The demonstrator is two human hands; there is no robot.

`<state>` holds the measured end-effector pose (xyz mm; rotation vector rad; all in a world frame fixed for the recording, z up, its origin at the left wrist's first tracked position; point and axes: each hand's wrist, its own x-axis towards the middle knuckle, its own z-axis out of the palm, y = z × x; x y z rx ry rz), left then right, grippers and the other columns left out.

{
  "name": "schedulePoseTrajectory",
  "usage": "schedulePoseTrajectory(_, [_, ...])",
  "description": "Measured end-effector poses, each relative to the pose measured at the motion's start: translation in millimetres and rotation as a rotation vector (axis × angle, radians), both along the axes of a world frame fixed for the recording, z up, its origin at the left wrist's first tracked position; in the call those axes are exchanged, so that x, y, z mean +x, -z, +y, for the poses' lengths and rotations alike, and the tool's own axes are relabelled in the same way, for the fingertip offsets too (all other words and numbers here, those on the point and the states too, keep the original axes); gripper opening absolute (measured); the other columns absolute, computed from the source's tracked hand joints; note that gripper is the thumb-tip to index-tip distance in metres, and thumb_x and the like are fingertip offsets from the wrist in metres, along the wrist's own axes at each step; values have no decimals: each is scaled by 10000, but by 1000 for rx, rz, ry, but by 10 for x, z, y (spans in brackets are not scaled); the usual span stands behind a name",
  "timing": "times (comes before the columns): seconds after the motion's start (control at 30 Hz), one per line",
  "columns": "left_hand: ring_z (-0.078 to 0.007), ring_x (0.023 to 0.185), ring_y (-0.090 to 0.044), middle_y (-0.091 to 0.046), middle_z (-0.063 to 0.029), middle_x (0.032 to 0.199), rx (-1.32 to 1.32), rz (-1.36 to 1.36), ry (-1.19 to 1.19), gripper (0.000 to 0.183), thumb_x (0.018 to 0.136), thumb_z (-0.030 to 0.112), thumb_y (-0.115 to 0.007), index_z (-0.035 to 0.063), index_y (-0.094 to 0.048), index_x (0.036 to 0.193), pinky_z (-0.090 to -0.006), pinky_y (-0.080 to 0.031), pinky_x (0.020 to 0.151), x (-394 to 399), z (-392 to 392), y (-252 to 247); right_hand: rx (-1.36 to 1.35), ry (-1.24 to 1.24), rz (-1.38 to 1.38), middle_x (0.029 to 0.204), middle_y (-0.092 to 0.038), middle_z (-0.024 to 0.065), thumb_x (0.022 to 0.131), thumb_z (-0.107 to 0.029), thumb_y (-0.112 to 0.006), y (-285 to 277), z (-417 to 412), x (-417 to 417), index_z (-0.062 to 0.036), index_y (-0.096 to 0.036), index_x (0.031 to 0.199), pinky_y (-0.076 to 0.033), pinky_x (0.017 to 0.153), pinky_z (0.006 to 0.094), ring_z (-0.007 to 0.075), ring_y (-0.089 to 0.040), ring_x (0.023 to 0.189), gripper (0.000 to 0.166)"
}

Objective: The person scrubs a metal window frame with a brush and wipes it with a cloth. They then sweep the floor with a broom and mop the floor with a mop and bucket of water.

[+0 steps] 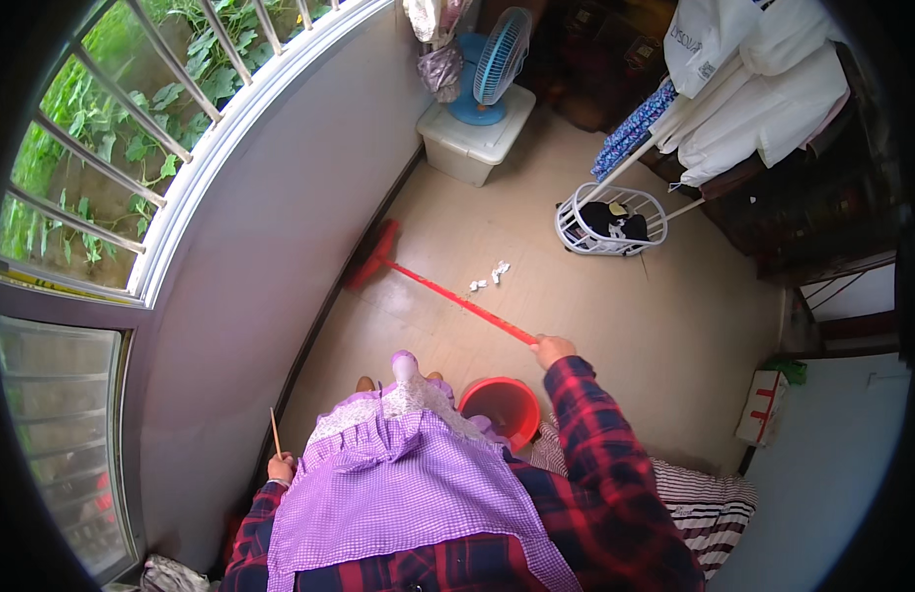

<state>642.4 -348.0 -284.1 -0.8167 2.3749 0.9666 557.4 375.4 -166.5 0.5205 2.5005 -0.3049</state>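
Note:
My right hand [554,350] is closed around the end of a long red broom handle [461,300]. The handle slants away to the left, and the red broom head [373,255] rests on the floor against the dark baseboard. Low on the left, near the wall, my left hand [281,468] grips a thin wooden stick [275,433] that points upward; its other end is hidden. Just beyond the broom handle lie several bits of crumpled white paper [499,272]. A red plastic bucket [502,407] stands by my legs, below my right hand.
A blue electric fan [494,66] sits on a lidded storage box [468,137] by the wall. A white slatted basket [572,226] holds dark cloth beneath hanging garments [760,111]. Striped fabric [701,510] lies behind my right arm. A barred window [146,118] is on the left.

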Motion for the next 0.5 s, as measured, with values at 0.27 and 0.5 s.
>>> schedulePoseTrajectory(0.27, [-280, 700, -641, -652, -159, 754, -144, -55, 157, 244, 757, 238, -629, 18, -658, 859, -374, -503, 642, 253, -251, 103, 42, 192, -217, 947, -635, 150, 823, -349, -553, -447, 1158, 1359, -106, -630, 1009, -457, 800, 426, 321, -594, 904, 315])
schedulePoseTrajectory(0.5, [-295, 776, -648, -655, -171, 776, -197, -199, 242, 313, 730, 328, -658, 49, -671, 871, -375, -503, 689, 321, 44, 494, 421, 234, -181, 861, -647, 144, 808, -393, -581, -1633, 1827, 2014, -83, -638, 895, -465, 757, 416, 307, -612, 840, 327])
